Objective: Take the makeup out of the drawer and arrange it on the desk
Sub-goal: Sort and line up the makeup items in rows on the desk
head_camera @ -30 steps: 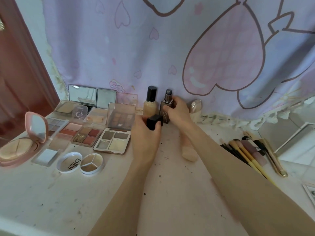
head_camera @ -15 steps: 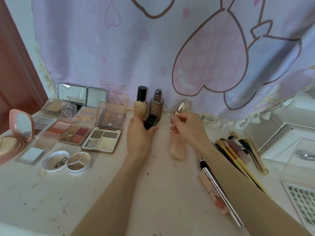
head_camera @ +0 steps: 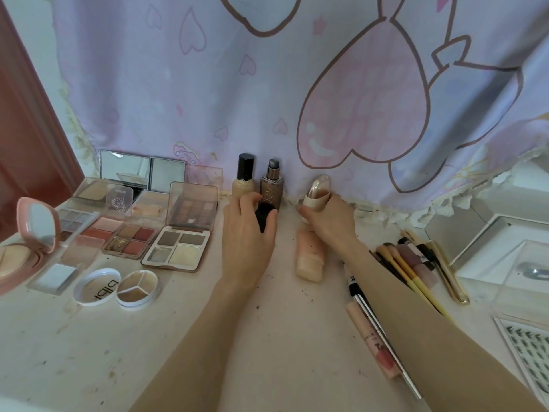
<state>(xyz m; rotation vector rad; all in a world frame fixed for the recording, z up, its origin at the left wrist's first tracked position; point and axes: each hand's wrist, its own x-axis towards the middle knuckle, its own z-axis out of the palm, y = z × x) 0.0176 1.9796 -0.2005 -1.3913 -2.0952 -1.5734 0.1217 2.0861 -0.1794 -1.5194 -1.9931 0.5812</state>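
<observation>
My left hand [head_camera: 248, 233] grips a small black cap [head_camera: 264, 217] in front of the uncapped brown pump bottle [head_camera: 271, 188], which stands at the back of the desk next to a beige foundation bottle with a black cap [head_camera: 244, 179]. My right hand [head_camera: 329, 223] holds a cream egg-shaped bottle with a shiny rose-gold top [head_camera: 316, 191], upright near the curtain. A peach tube [head_camera: 309, 257] lies flat just below that hand.
Open eyeshadow palettes [head_camera: 178, 248], a pink compact [head_camera: 26, 248] and round concealer pots [head_camera: 118, 286] fill the left side. Brushes [head_camera: 416, 269], a lip gloss [head_camera: 371, 340] and a lash tray [head_camera: 528, 346] lie at the right. A patterned curtain [head_camera: 267, 84] hangs behind.
My right hand let go of the brown pump bottle, moved right and took hold of the egg-shaped bottle. My left hand kept the black cap by the brown bottle.
</observation>
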